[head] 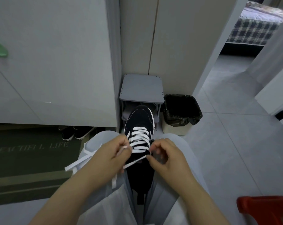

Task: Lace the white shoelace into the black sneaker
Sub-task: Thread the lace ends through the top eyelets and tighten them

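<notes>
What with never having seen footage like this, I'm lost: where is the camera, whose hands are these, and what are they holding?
There is no machine: a person wears one camera on the head, looking down, so the single picture shows their own two hands. The black sneaker sits between their legs, toe pointing away, with the white shoelace already crossed through several rows. The left hand pinches one lace end; the right hand pinches another strand near the shoe's opening. Beyond stand a grey stool and a lined bin on the tiled floor.
</notes>
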The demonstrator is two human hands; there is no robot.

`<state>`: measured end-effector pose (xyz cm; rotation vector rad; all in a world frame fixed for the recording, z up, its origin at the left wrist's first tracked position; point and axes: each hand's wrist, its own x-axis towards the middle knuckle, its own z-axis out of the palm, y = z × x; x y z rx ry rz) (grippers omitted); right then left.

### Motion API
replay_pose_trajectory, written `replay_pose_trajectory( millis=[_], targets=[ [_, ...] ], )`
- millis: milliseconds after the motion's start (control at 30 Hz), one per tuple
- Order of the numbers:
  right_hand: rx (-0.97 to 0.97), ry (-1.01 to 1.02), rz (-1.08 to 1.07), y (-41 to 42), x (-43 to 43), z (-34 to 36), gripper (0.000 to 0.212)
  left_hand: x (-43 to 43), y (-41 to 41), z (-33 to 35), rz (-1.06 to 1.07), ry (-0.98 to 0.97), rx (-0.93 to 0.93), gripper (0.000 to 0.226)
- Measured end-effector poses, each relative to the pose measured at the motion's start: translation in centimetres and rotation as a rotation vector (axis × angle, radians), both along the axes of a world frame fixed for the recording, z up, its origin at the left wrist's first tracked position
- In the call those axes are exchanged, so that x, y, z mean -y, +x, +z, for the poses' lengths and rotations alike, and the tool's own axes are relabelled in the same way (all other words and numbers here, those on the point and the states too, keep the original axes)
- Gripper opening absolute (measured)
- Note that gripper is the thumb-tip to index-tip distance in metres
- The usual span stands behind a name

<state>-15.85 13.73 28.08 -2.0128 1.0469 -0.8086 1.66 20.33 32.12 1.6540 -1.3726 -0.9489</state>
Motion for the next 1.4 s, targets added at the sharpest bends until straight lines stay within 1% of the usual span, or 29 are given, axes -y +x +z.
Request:
replay_pose_trajectory(
  millis=[33, 67, 133, 167, 233, 267, 300, 333, 367, 433, 467, 533, 600, 633, 700, 733, 833, 900, 933, 1000, 1067, 1133, 1200, 1267, 1300, 1400],
  targets=[
    [-0.034, -0.034, 0.027, 0.1, -0.1, -0.1, 0.018, 0.1, 0.0, -0.4, -0.013, -0.005, 0.13, 0.018],
    [-0.086, -0.067, 0.048, 0.3, -0.2, -0.2, 0.02, 0.3, 0.0, -0.8, -0.03, -0.014, 0.247, 0.016],
    [-0.203, -0.159, 0.069, 0.6, -0.4, -0.6, 0.027, 0.7, 0.4, -1.2, -0.037, -0.044, 0.425, 0.029],
    [-0.253, -0.217, 0.073, 0.7, -0.5, -0.8, 0.026, 0.9, 0.6, -1.1, -0.032, -0.049, 0.518, 0.032],
    [-0.335, -0.273, 0.084, 0.8, -0.7, -0.9, 0.017, 1.3, 1.1, -1.0, -0.058, -0.042, 0.707, 0.024],
    [-0.37, -0.282, 0.082, 0.8, -0.7, -0.7, 0.014, 1.4, 1.3, -0.8, -0.092, -0.034, 0.784, 0.018],
    [-0.397, -0.297, 0.081, 0.8, -0.8, -0.8, 0.016, 1.4, 1.6, -0.5, -0.13, -0.022, 0.83, 0.015],
    [-0.414, -0.315, 0.089, 0.8, -0.8, -0.8, 0.021, 1.4, 2.0, -0.1, -0.155, -0.009, 0.835, 0.012],
    [-0.407, -0.321, 0.099, 0.8, -0.9, -0.8, 0.026, 1.3, 2.5, 0.5, -0.167, 0.0, 0.787, 0.01],
    [-0.307, -0.235, 0.084, 0.9, -1.2, -0.3, 0.034, 1.1, 3.2, 2.2, -0.159, 0.011, 0.581, 0.012],
    [-0.226, -0.162, 0.077, 1.2, -1.4, 0.2, 0.035, 1.0, 3.4, 3.2, -0.144, 0.01, 0.457, 0.015],
    [-0.038, -0.044, 0.075, 2.2, -1.8, 1.4, 0.031, 1.1, 3.3, 5.2, -0.126, 0.036, 0.195, 0.02],
    [0.126, 0.163, 0.153, 4.0, -2.2, 2.8, 0.035, 1.3, 2.6, 6.6, -0.157, 0.067, -0.071, 0.02],
    [0.199, 0.283, 0.223, 5.0, -2.3, 3.3, 0.039, 1.5, 2.1, 7.1, -0.189, 0.071, -0.165, 0.022],
    [0.314, 0.421, 0.301, 6.5, -2.5, 4.0, 0.044, 1.8, 1.5, 7.4, -0.225, 0.053, -0.288, 0.027],
    [0.349, 0.447, 0.307, 6.9, -2.5, 4.3, 0.041, 1.9, 1.4, 7.5, -0.211, 0.044, -0.346, 0.025],
    [0.373, 0.464, 0.269, 6.5, -2.1, 5.4, 0.011, 2.4, 1.9, 7.8, -0.1, 0.019, -0.54, 0.021],
    [0.318, 0.382, 0.215, 5.3, -1.4, 5.5, 0.025, 2.7, 2.8, 7.7, -0.008, -0.017, -0.559, 0.02],
    [0.291, 0.332, 0.192, 4.6, -0.9, 5.4, 0.029, 3.0, 3.4, 7.4, 0.036, -0.027, -0.544, 0.02],
    [0.246, 0.277, 0.145, 3.2, -0.1, 5.2, 0.031, 3.5, 4.8, 6.7, 0.112, -0.029, -0.473, 0.024],
    [0.231, 0.288, 0.082, 1.9, 0.3, 5.0, 0.03, 3.9, 6.1, 5.7, 0.174, -0.02, -0.35, 0.026],
    [0.232, 0.313, 0.014, 0.6, 0.5, 4.7, 0.028, 4.1, 7.2, 4.9, 0.23, -0.018, -0.19, 0.026],
    [0.231, 0.32, -0.04, -0.4, 0.6, 4.5, 0.028, 4.0, 8.1, 4.0, 0.265, -0.021, 0.042, 0.025],
    [0.232, 0.33, -0.083, -1.2, 0.7, 4.4, 0.029, 3.9, 8.9, 3.2, 0.251, -0.009, 0.253, 0.022],
    [0.228, 0.335, -0.104, -1.5, 0.7, 4.4, 0.029, 3.7, 9.3, 2.8, 0.233, 0.003, 0.324, 0.02],
    [0.186, 0.328, -0.129, -2.7, 1.1, 4.3, 0.025, 3.2, 10.4, 1.8, 0.177, 0.056, 0.416, 0.017]
  ],
)
